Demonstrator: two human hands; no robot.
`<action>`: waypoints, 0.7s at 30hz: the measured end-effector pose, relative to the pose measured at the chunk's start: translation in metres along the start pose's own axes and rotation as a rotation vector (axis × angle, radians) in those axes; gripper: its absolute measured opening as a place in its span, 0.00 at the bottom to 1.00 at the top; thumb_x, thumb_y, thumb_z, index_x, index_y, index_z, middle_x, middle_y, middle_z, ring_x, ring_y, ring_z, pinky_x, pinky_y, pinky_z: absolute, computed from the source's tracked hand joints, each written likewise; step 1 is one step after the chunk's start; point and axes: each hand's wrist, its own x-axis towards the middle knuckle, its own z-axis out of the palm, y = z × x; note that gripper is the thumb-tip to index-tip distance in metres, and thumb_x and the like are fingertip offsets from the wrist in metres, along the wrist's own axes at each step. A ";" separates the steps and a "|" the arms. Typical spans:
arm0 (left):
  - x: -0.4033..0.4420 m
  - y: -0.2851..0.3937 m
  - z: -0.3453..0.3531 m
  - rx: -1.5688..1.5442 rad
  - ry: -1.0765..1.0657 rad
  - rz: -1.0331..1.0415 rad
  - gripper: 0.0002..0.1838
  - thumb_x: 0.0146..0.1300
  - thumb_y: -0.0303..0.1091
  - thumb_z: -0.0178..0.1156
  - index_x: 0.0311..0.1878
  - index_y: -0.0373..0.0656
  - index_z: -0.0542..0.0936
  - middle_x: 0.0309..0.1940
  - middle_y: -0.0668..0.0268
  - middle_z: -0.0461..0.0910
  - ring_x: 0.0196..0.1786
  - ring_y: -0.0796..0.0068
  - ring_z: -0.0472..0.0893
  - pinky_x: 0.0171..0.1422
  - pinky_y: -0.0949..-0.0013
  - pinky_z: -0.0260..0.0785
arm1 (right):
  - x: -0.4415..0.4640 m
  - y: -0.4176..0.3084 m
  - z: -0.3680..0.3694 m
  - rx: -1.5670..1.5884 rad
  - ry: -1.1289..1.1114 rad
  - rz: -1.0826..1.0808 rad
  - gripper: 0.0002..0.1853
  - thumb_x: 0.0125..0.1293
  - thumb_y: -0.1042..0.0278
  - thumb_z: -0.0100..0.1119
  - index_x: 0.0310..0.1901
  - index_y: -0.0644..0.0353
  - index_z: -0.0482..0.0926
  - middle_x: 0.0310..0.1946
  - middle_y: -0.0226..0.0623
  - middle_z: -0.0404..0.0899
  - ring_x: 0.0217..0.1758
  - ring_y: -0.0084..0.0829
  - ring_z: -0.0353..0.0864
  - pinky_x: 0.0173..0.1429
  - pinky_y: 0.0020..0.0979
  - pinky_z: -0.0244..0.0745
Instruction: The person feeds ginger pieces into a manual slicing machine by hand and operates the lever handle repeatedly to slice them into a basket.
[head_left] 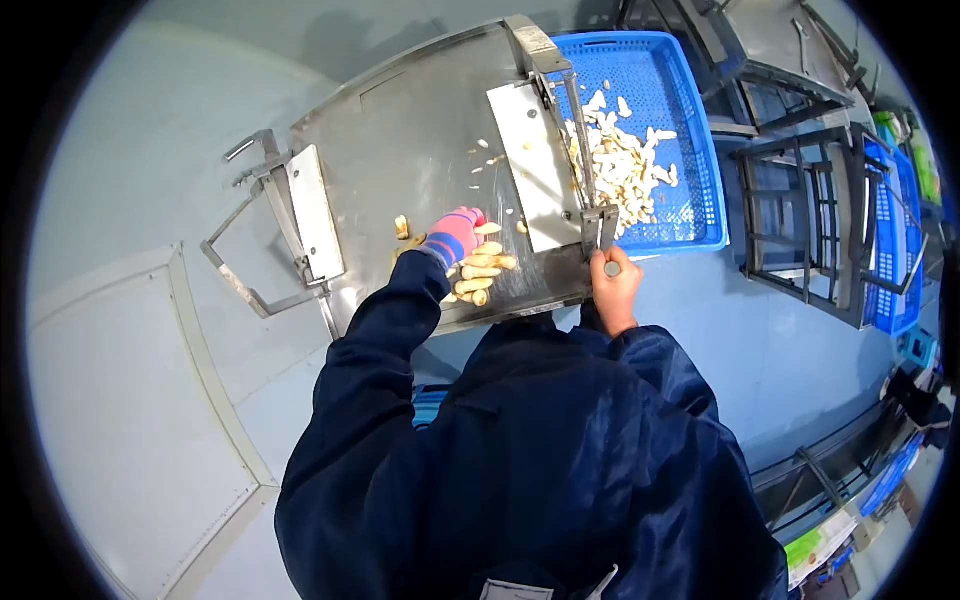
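Left hand (456, 236), frame centre: over pieces (481, 272), grip unclear; right hand (616, 290): fist round handle (612, 269). Pieces: likely light, firm; hold mid-length.

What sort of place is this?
Probably a small food-processing workroom: there is a steel worktable, what looks like a lever cutter mounted at its edge, and a blue perforated crate holding many pale cut pieces, apparently food.

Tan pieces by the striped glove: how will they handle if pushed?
The tan pieces look rounded and elongated, so may roll. The shiny metal table would probably let them slide. They're small beside the left hand, so likely light.
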 end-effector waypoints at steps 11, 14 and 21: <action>0.104 0.097 0.058 -0.355 0.663 -0.037 0.21 0.53 0.34 0.62 0.51 0.41 0.74 0.34 0.57 0.78 0.37 0.58 0.78 0.45 0.62 0.71 | 0.010 -0.028 -0.012 0.025 -0.005 -0.010 0.13 0.56 0.69 0.60 0.18 0.63 0.70 0.10 0.46 0.68 0.12 0.40 0.69 0.21 0.36 0.64; 0.102 0.122 0.067 -0.325 0.745 -0.080 0.18 0.55 0.32 0.58 0.50 0.40 0.74 0.36 0.54 0.78 0.41 0.52 0.77 0.48 0.58 0.70 | 0.008 -0.022 -0.010 0.034 -0.014 -0.015 0.13 0.56 0.69 0.59 0.18 0.64 0.69 0.10 0.46 0.67 0.12 0.40 0.67 0.21 0.36 0.62; 0.101 0.121 0.072 -0.638 0.703 -0.167 0.18 0.56 0.30 0.59 0.52 0.49 0.74 0.33 0.56 0.80 0.37 0.55 0.78 0.43 0.60 0.70 | 0.008 -0.018 -0.007 0.024 -0.023 -0.052 0.15 0.56 0.71 0.58 0.17 0.64 0.67 0.10 0.45 0.63 0.11 0.36 0.61 0.21 0.36 0.60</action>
